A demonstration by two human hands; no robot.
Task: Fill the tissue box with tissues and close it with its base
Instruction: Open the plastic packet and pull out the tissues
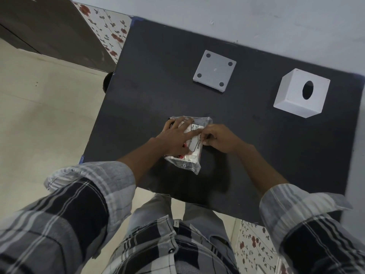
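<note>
A clear plastic pack of tissues (189, 161) with a white printed label lies on the black table (150, 76), near its front edge. My left hand (175, 137) lies flat on the pack with fingers spread, pressing it down. My right hand (219, 138) pinches the pack's right edge between thumb and fingertips. The white tissue box (290, 95) stands at the back right, its oval opening facing up. Its white square base (214, 71), with a dark pad at each corner, lies flat at the back middle, apart from the box.
The table stands against a pale wall at the back. Beige floor and a floral-tiled strip (110, 30) lie to the left, beside a dark cabinet (43, 26). My legs and checked shirt fill the bottom of the view.
</note>
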